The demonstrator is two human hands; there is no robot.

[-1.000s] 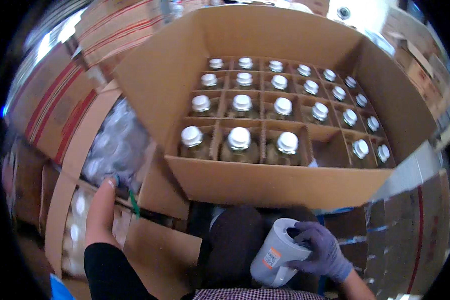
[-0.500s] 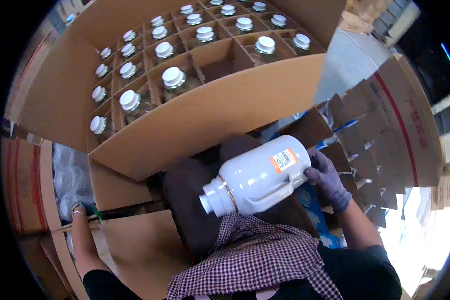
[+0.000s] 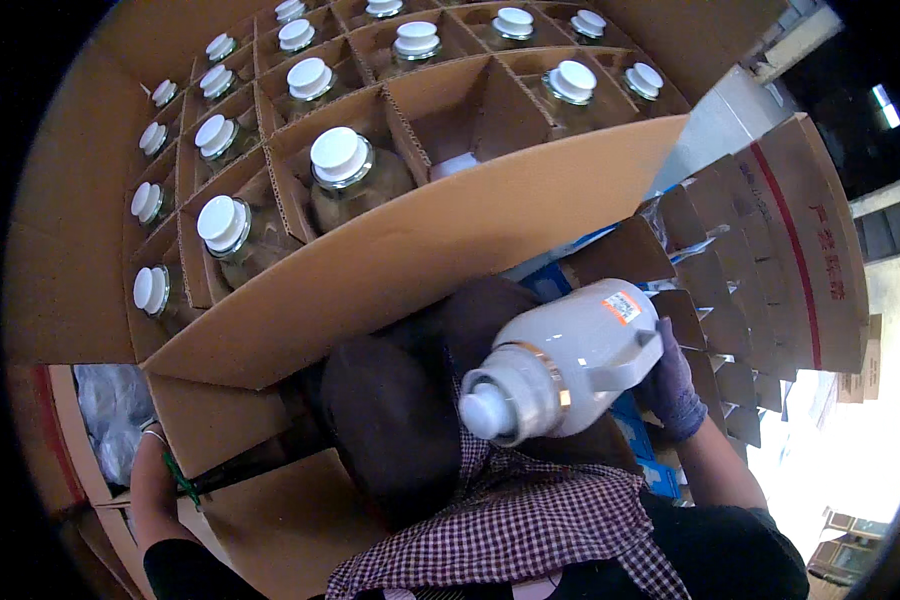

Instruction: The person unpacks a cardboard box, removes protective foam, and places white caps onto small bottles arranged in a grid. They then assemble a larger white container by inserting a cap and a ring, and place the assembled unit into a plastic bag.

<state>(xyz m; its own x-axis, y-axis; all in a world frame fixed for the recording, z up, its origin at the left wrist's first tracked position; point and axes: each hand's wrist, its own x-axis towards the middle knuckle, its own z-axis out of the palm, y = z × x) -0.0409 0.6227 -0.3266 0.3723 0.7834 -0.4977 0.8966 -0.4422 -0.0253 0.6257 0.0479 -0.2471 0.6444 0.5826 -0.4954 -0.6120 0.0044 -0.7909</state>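
On my feed I've got R hand (image 3: 673, 390), gloved, gripping the white jug (image 3: 595, 350) nr its base end; fingers mostly hidden behind it, so can't tell exact spread. Jug's on the wearer's side of the big divided carton (image 3: 450, 240), R of its mid, apart from the nr wall, tilted w/ mouth end down-L. L hand (image 3: 151, 450) is at the side box (image 3: 78, 435), L of the carton; only wrist end shows, can't tell if it's open or has anything. Clear wrapped items (image 3: 118, 420) lie just beyond it, green cord (image 3: 183, 482) beside the wrist. White-capped bottles (image 3: 339, 155) stand in the carton's cells; one nr-row cell shows none.

Step in hand, my read: one-handed hold on jug, L busy at side box. Next move IMO calls for R firm, jug clear of carton wall, L out w/o snagging cord.
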